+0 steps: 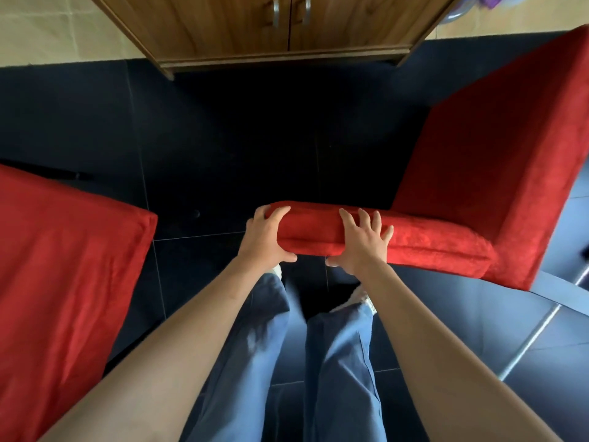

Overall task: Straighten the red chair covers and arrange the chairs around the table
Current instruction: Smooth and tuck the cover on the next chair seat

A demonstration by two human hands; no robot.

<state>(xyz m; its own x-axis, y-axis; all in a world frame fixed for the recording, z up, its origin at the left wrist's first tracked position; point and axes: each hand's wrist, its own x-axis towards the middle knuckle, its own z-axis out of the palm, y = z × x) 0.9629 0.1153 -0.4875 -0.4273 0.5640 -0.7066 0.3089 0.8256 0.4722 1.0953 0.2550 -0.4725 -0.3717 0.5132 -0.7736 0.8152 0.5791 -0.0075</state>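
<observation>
Two red-covered chairs frame your view over a dark tiled floor [223, 138]. Your right-side chair [478, 173] is the larger shape: its tall backrest rises toward the upper right, and its padded top edge runs across the middle, directly in front of you. Your left-side chair [63, 282] fills the lower left, its red cover [79, 237] lying fairly smooth with a few soft creases, and it stands well apart from the other chair. Beyond both, a wooden cabinet [255, 36] with two metal handles stands against a pale wall at the top of the frame. A metal rail [538, 327] crosses the floor at the lower right. Your legs in blue trousers [334, 362] stand between the chairs.

Your left hand [264, 237] grips the near end of the right-side chair's padded edge, fingers curled over the top and thumb tucked under the fabric. Your right hand [363, 240] holds the same edge just beside it, fingers spread across the top of the red cover and thumb hooked beneath. Both forearms reach straight forward from the bottom of the frame.
</observation>
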